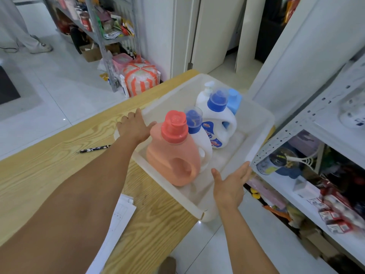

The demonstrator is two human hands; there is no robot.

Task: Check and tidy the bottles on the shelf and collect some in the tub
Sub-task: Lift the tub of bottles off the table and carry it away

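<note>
A translucent white tub point(254, 139) sits on the wooden table, its near corner jutting past the table edge. Inside stand a salmon-pink jug point(173, 161) with a red cap, two white jugs point(219, 123) with blue caps, a white pump bottle point(203, 95) and a light blue bottle point(235, 101). My left hand point(132, 125) lies open against the tub's left rim, fingers spread. By the tub's near right wall my right hand point(231, 184) is open, palm toward the tub; whether it touches the wall I cannot tell.
A white metal shelf point(308, 123) packed with goods stands close on the right. A pen point(94, 148) and papers point(118, 218) lie on the table point(59, 165). Another rack point(106, 32) stands at the far left. A person's legs are at top left.
</note>
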